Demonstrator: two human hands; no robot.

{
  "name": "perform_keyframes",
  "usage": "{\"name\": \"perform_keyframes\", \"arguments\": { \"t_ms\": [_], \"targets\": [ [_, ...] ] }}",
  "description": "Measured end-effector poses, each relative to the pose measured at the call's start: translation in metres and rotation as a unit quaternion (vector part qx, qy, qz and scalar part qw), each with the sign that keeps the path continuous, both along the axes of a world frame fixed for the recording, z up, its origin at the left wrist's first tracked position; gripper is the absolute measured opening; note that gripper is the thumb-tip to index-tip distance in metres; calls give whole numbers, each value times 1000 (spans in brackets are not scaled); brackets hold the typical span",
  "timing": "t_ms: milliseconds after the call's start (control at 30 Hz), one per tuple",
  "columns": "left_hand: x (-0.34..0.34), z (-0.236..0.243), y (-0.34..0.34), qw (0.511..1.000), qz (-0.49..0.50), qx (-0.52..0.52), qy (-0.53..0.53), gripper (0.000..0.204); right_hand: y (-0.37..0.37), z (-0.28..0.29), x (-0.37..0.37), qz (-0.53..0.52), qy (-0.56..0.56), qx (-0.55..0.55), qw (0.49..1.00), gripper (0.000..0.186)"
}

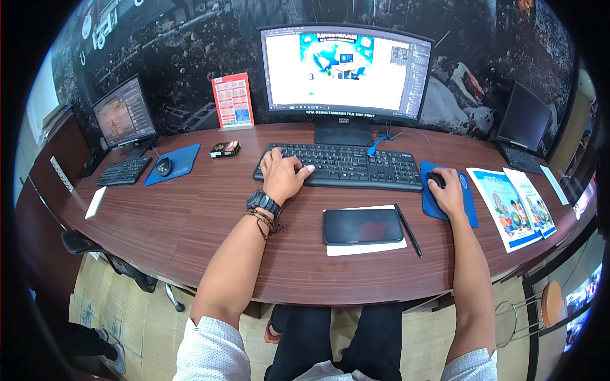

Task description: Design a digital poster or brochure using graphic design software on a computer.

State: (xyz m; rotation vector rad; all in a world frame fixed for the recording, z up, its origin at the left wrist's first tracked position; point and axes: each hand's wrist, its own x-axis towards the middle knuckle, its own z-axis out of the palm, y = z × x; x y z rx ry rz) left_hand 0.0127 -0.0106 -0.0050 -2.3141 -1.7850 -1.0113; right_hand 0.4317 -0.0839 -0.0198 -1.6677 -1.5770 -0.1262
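My left hand (283, 174) lies over the left end of a black keyboard (356, 166), fingers apart on the keys and thumb stretched to the right. A dark watch and beaded bracelets circle that wrist. My right hand (449, 193) is wrapped over a black mouse (436, 178) on a blue mouse pad (468, 213). Beyond the keyboard stands a wide curved monitor (279, 82) showing a blue poster design in an editing window. Closer to me, a dark-screened phone (362, 227) lies on white paper (330, 251), with a black pen (408, 230) along its right side.
A red-and-white calendar (234, 101) and a small black box (225, 149) stand left of the monitor. Farther left are another monitor (124, 114), keyboard (124, 171) and mouse (164, 167). Printed booklets (506, 206) lie at the right; a stool (551, 305) stands below.
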Motion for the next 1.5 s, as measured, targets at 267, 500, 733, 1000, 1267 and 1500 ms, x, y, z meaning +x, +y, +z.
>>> {"name": "perform_keyframes", "arguments": {
  "t_ms": [267, 500, 733, 1000, 1267, 1500],
  "targets": [
    [-7, -7, 5, 997, 66, -33, -11, 62, -4, 10, -6, -43, 2, -31, 999, 49],
    [-6, -6, 5, 996, 83, -45, -7, 58, -8, 10, -10, -48, 11, -23, 999, 48],
    [-8, 2, 5, 994, 94, -54, 8, 46, -5, 4, -2, -22, 6, -19, 1000, 38],
    [-11, -1, 9, 994, 107, -32, -9, 58, -1, 0, 0, -9, 6, -12, 1000, 34],
    [-13, 0, 8, 993, 114, -36, -5, 59, -3, 2, -4, -1, 16, -14, 1000, 34],
    [-11, 1, 7, 992, 113, -52, -3, 61, -2, 0, -1, -3, 7, -13, 1000, 34]
  ]
}}
